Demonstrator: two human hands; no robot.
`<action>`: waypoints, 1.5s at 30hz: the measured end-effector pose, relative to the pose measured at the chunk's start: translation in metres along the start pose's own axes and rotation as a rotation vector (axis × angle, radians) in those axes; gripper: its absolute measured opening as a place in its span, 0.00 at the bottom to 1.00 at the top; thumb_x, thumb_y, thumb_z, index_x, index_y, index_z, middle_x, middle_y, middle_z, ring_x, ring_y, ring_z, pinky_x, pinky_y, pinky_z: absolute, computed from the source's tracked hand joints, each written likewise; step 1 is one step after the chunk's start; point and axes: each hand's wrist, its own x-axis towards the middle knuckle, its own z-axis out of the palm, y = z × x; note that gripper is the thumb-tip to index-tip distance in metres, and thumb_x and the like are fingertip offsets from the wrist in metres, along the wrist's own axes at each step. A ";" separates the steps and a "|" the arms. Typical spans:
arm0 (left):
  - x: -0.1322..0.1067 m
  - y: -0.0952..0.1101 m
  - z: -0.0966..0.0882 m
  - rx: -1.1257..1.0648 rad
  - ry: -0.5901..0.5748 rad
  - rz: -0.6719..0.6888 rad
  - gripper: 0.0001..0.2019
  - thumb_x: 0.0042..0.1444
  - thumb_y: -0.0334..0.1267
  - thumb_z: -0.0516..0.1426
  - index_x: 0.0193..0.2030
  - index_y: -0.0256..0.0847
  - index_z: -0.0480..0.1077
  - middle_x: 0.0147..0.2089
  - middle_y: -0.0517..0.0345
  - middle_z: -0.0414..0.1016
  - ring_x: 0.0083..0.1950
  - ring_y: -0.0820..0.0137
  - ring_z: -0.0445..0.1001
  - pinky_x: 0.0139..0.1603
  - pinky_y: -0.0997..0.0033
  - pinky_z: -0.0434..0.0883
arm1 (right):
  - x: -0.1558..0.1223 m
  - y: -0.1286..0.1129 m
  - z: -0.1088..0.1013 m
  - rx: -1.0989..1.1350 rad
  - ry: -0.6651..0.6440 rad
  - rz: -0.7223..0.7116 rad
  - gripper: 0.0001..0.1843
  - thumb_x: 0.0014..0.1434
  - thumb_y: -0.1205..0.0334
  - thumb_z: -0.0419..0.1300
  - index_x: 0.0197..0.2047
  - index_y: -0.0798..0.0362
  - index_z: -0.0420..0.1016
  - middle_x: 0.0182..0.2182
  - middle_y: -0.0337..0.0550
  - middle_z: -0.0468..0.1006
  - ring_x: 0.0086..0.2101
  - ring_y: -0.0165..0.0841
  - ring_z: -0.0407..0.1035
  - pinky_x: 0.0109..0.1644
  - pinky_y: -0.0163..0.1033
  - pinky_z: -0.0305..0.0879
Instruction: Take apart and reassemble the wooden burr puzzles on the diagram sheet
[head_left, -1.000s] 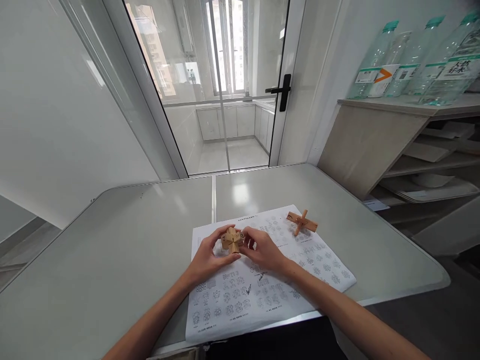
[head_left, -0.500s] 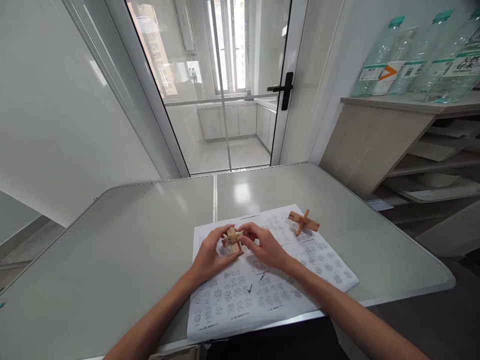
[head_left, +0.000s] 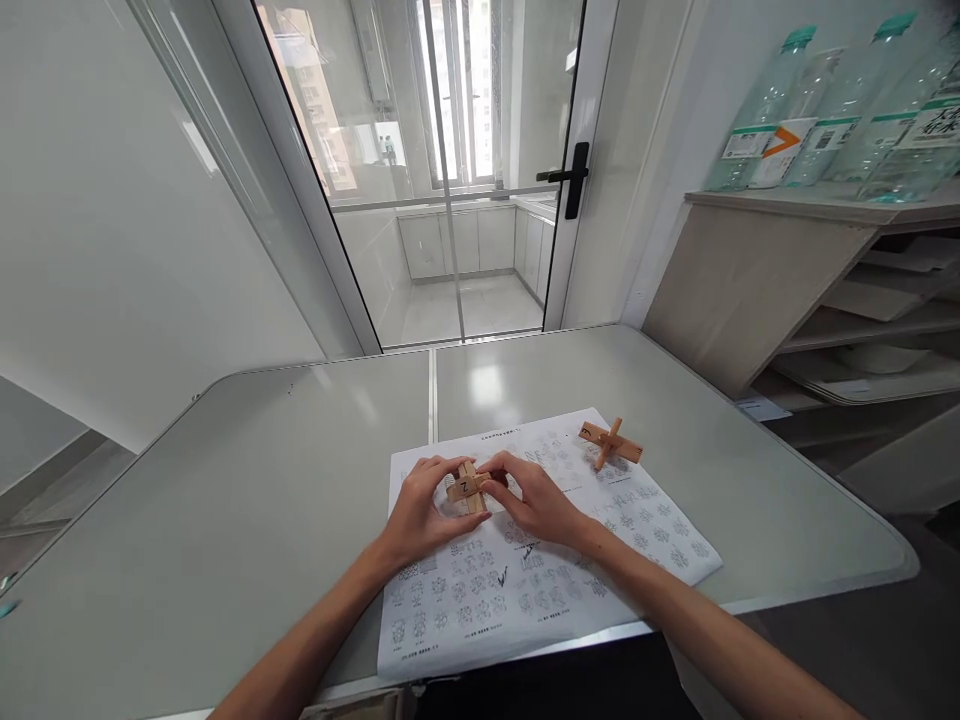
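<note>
Between my two hands is a small wooden interlocking puzzle (head_left: pixel 466 487), its crossed blocks marked with a dark character like "Z" or "N". My left hand (head_left: pixel 424 505) grips it from the left, fingers at the far end and thumb at the near end. From the right, my right hand (head_left: pixel 535 496) pinches a piece of it between thumb and fingers. Part of the puzzle is hidden behind the fingers. Beneath both hands lies a white printed sheet (head_left: pixel 555 575) with rows of small puzzle diagrams. On its far right part rest crossed wooden pieces (head_left: pixel 611 443), one bearing a dark mark.
A pale grey table (head_left: pixel 300 480) carries the sheet. Beyond its far edge stands a glass door with a black handle (head_left: pixel 576 180). To the right, a wooden shelf unit (head_left: pixel 780 240) holds several clear plastic bottles (head_left: pixel 825 130) with green caps.
The puzzle has turned slightly in my hands, so its marked face tilts differently. My right hand has shifted a little, still pinching it. The crossed pieces on the sheet stay put.
</note>
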 end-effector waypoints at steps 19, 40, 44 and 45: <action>-0.003 0.000 0.007 0.125 0.126 0.138 0.30 0.55 0.44 0.72 0.62 0.47 0.70 0.49 0.54 0.81 0.48 0.59 0.77 0.53 0.56 0.73 | -0.003 0.011 0.006 0.003 0.042 0.113 0.09 0.74 0.53 0.55 0.47 0.49 0.69 0.36 0.41 0.79 0.34 0.35 0.72 0.40 0.40 0.67; 0.000 0.001 0.005 -0.133 0.127 0.071 0.35 0.60 0.44 0.70 0.70 0.55 0.63 0.68 0.51 0.73 0.67 0.56 0.74 0.67 0.51 0.73 | 0.000 -0.001 0.003 0.028 0.013 0.087 0.07 0.72 0.55 0.58 0.44 0.49 0.69 0.30 0.37 0.71 0.30 0.33 0.65 0.35 0.39 0.63; 0.001 0.005 -0.001 -0.395 -0.066 -0.084 0.41 0.57 0.45 0.71 0.74 0.54 0.60 0.70 0.49 0.72 0.66 0.55 0.75 0.67 0.51 0.72 | -0.001 0.000 0.002 0.003 -0.001 0.069 0.06 0.72 0.55 0.59 0.45 0.49 0.70 0.31 0.37 0.73 0.29 0.33 0.65 0.35 0.39 0.63; 0.002 0.006 -0.002 -0.441 -0.102 -0.110 0.38 0.58 0.46 0.71 0.73 0.54 0.62 0.69 0.49 0.73 0.66 0.55 0.75 0.68 0.51 0.71 | -0.001 0.000 0.003 0.002 0.000 0.066 0.07 0.72 0.55 0.59 0.45 0.49 0.70 0.31 0.37 0.73 0.29 0.33 0.65 0.35 0.39 0.63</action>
